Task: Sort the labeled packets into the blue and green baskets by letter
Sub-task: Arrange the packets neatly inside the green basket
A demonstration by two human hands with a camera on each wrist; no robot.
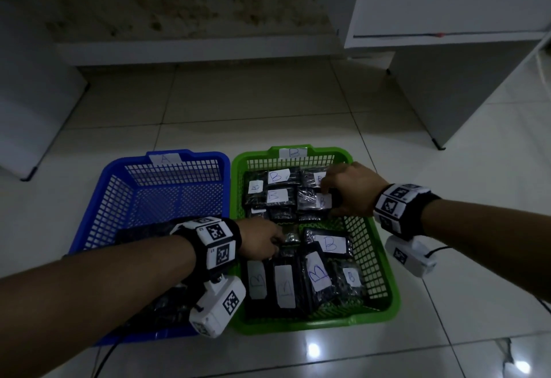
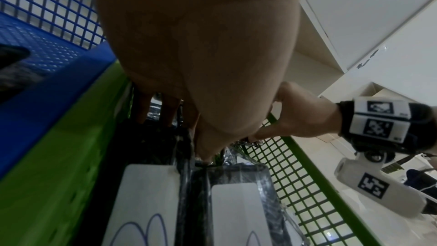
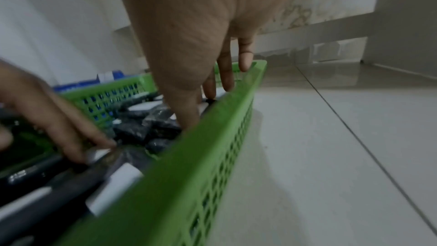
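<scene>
A blue basket (image 1: 190, 155) tagged A stands left of a green basket (image 1: 393, 297) tagged B. The green one holds several black packets with white B labels. My left hand (image 1: 278, 242) reaches across into its middle, and thumb and fingers pinch the edge of a shiny dark packet (image 1: 291, 236) whose label is hidden. My right hand (image 1: 329, 201) is over the far right part, with thumb and forefinger pinching a packet marked B (image 1: 310, 198). In the left wrist view the left thumb (image 2: 205, 152) points down between two labelled packets. Dark packets (image 1: 140, 234) lie in the blue basket under my left forearm.
Both baskets sit on a glossy tiled floor (image 1: 447, 303). A white cabinet (image 1: 447, 94) stands at the back right, its foot close to the green basket. A white panel (image 1: 29, 127) leans at the left. A black cable (image 1: 104, 356) runs past the blue basket's near corner.
</scene>
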